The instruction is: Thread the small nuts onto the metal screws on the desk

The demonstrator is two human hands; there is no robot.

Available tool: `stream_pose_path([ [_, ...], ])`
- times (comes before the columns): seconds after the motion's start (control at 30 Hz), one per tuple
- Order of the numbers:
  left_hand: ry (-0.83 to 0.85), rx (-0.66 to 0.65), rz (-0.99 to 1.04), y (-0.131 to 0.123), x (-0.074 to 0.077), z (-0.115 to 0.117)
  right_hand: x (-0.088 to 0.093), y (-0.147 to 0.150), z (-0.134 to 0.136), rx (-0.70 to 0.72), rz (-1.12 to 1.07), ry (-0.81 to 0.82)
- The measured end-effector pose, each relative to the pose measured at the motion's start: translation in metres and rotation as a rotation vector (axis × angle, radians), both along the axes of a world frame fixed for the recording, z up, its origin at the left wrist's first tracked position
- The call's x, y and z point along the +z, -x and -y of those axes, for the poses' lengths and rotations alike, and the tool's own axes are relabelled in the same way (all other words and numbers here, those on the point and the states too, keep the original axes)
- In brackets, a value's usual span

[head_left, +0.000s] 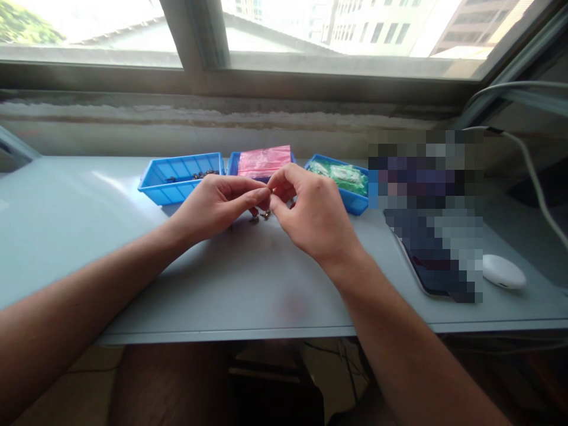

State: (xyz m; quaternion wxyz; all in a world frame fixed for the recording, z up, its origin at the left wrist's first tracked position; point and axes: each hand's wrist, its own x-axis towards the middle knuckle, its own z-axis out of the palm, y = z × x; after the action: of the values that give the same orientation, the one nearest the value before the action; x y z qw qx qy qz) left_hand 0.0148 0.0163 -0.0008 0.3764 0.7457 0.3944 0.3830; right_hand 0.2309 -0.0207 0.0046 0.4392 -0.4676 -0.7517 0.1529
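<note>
My left hand and my right hand meet fingertip to fingertip above the table. Both are closed in a pinch, and whatever sits between the fingertips is too small and covered to make out. Just below them, a small brass-coloured metal piece and a darker metal piece show near the tabletop; I cannot tell whether they touch the fingers. Behind my left hand, a blue bin contains several small dark metal pieces. Pink plastic packaging lies in the middle bin, partly hidden by my hands.
Beyond my right hand is a blue bin with green plastic packaging. On the right lie a phone, partly pixelated, and a white rounded device. A pale cable hangs there. The window ledge bounds the table behind.
</note>
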Motion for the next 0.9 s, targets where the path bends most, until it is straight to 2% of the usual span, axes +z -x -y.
stream_pose_path([
  [0.27, 0.096, -0.008, 0.066, 0.0021, -0.0021, -0.0012, -0.0028, -0.0027, -0.0031, 0.006, 0.043, -0.018],
  [0.47, 0.145, 0.019, 0.172, 0.0013, -0.0031, -0.0015, -0.0043, -0.0035, -0.0039, 0.089, 0.032, 0.016],
  [0.73, 0.15, 0.036, 0.211, 0.0006, -0.0031, -0.0019, 0.001, -0.0001, 0.0013, 0.027, 0.033, 0.009],
  [0.9, 0.089, 0.031, 0.173, -0.0018, -0.004, -0.0021, -0.0002, -0.0016, 0.0, 0.053, 0.024, 0.028],
])
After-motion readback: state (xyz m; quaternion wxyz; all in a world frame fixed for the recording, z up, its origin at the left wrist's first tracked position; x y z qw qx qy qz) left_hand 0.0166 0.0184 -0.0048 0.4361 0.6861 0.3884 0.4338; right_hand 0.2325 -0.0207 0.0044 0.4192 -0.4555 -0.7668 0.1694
